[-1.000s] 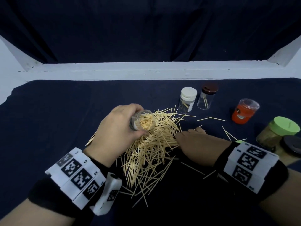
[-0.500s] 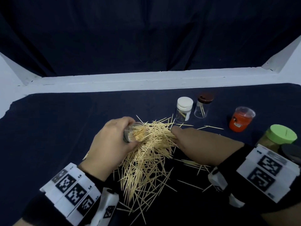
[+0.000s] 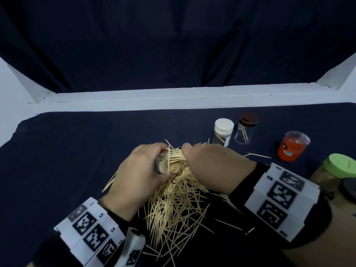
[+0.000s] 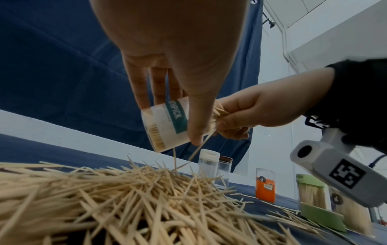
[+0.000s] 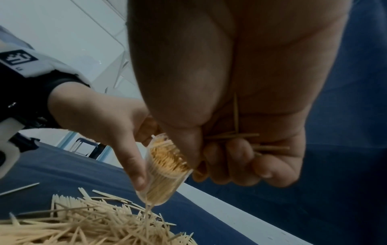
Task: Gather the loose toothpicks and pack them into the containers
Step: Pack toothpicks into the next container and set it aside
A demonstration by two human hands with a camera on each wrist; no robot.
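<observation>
My right hand [image 3: 210,166] has lifted off the cloth, fingers clenched round a bundle of toothpicks [image 5: 236,137] at the mouth of the clear container [image 4: 165,126], which my left hand [image 3: 138,176] grips tilted above the pile [image 3: 173,209].

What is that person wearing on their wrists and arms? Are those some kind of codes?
Both hands are bare, the left hand and the right hand. Each wrist carries a black cuff wrapped by a band of white blocks printed with square black-and-white code markers. A small white camera housing with its own marker hangs under the right wrist, with a thin black cable beside it.
</observation>
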